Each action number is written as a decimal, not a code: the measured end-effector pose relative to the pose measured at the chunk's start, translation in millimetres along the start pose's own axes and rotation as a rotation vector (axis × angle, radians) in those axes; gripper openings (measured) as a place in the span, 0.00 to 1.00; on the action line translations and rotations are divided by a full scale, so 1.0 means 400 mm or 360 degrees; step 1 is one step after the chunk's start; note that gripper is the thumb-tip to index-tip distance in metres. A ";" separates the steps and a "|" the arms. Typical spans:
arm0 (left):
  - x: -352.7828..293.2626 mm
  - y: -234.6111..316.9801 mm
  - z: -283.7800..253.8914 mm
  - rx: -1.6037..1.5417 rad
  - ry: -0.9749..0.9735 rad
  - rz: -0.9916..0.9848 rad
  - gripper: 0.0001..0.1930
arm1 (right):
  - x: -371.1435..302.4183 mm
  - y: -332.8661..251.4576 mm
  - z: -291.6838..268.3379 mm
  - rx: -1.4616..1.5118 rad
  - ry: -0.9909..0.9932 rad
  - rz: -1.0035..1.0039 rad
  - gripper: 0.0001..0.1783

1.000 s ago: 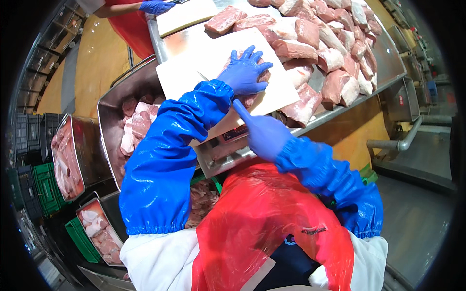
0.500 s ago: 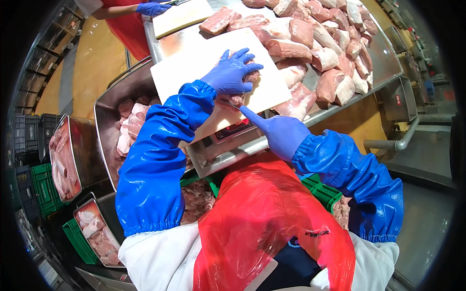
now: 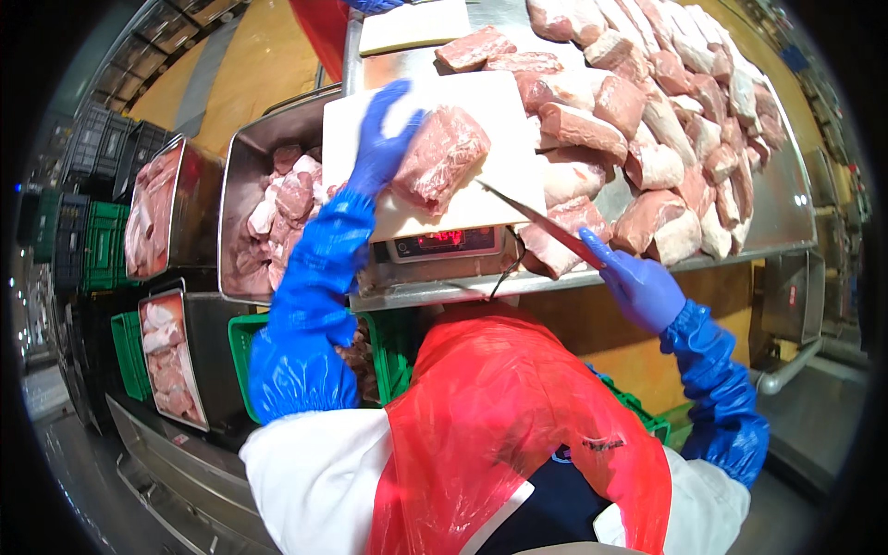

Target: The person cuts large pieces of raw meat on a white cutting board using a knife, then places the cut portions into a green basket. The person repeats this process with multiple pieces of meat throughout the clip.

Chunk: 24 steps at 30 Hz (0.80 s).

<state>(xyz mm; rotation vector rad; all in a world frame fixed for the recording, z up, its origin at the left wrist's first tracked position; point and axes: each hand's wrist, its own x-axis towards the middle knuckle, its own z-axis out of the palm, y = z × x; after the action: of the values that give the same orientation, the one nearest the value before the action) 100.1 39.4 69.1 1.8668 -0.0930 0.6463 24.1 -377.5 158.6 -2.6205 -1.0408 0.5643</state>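
Observation:
A thick piece of raw pink meat [image 3: 446, 157] lies on the white cutting board [image 3: 507, 116]. My left hand [image 3: 381, 139], in a blue glove, is at the meat's left side with its fingers spread; the thumb side is close against the meat. In my blue-gloved right hand [image 3: 638, 285] is a knife [image 3: 541, 219], its fingers wrapped around the handle. The blade points up and left, and its tip is over the board's right part, apart from the meat. Below the board's near edge, a scale [image 3: 444, 244] shows a lit red display.
Many raw meat pieces [image 3: 661, 120] cover the steel table [image 3: 606, 242] to the right. A metal tub [image 3: 242, 294] of meat stands at the left, with more meat-filled containers beyond. A green crate [image 3: 242, 356] sits below. Another board [image 3: 416, 23] and a co-worker's glove are at the far edge.
My right hand has moved right, drawing the knife away from the meat. My left hand has slid from on top of the meat to its left side. The view has shifted.

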 end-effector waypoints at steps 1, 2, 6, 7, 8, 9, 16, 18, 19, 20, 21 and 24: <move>-0.052 0.030 -0.037 0.0186 0.0372 -0.0071 0.21 | -0.005 0.027 0.025 0.0220 0.0111 0.0011 0.42; -0.117 0.031 -0.071 0.0617 0.0425 0.0152 0.21 | 0.004 0.036 0.044 0.0584 0.0118 0.0130 0.40; -0.255 0.022 -0.021 0.1190 0.0118 0.0035 0.27 | 0.137 0.080 0.119 0.0976 0.0430 0.0028 0.40; -0.249 0.014 -0.027 0.1225 0.0144 -0.0060 0.28 | 0.180 0.054 0.122 0.1206 0.0398 0.0077 0.40; -0.233 0.002 -0.038 0.1145 0.0060 -0.0236 0.29 | 0.217 0.026 0.123 0.1436 0.0362 0.0136 0.40; -0.230 0.000 -0.048 0.1127 -0.0029 -0.0193 0.29 | 0.246 0.000 0.110 0.1552 0.0273 0.0149 0.40; -0.221 0.022 -0.047 0.1457 -0.0090 -0.0383 0.16 | 0.326 -0.136 0.087 0.1622 0.0120 0.0225 0.42; -0.229 0.003 -0.058 0.1282 -0.0003 -0.0414 0.13 | 0.327 -0.162 0.095 0.1472 0.0112 0.0250 0.41; -0.251 -0.001 -0.073 0.1183 0.0066 -0.0337 0.11 | 0.329 -0.186 0.105 0.1396 0.0195 0.0174 0.41; -0.275 0.000 -0.065 0.1301 0.0130 -0.0206 0.10 | 0.339 -0.209 0.118 0.1318 0.0277 0.0100 0.41; -0.287 -0.014 -0.071 0.1226 0.0188 -0.0049 0.09 | 0.367 -0.229 0.151 0.1193 0.0379 -0.0077 0.41; -0.310 -0.040 -0.090 0.1059 0.0259 0.0135 0.06 | 0.453 -0.347 0.173 0.0659 0.0465 -0.0239 0.42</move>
<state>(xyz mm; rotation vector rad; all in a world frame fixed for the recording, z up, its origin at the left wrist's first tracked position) -13.3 48.1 5.8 2.4423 0.1718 0.9666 31.4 -145.5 103.3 -2.1620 -0.9054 0.3091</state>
